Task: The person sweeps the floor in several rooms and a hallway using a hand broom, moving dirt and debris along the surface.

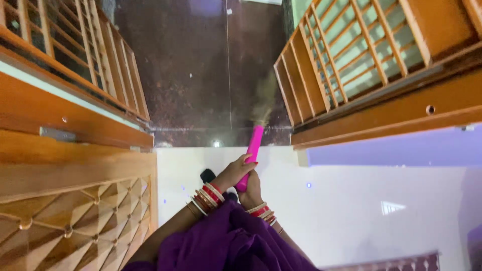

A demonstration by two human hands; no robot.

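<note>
Both hands grip a pink broom handle (251, 155) at the centre of the head view, the left hand (232, 173) at ten o'clock of the right hand (251, 193), fingers of each wrapped tight round the shaft. The handle points toward twelve o'clock, its blurred bristles (263, 105) meeting the dark brown stone floor (191, 65) just past the threshold (221, 136) between two open wooden lattice doors (346, 55). The white floor (361, 211) at three o'clock looks free of visible dirt; judging by the bristles' place, the sweeping appears to be at the doorway, the dark floor beyond left to cover.
</note>
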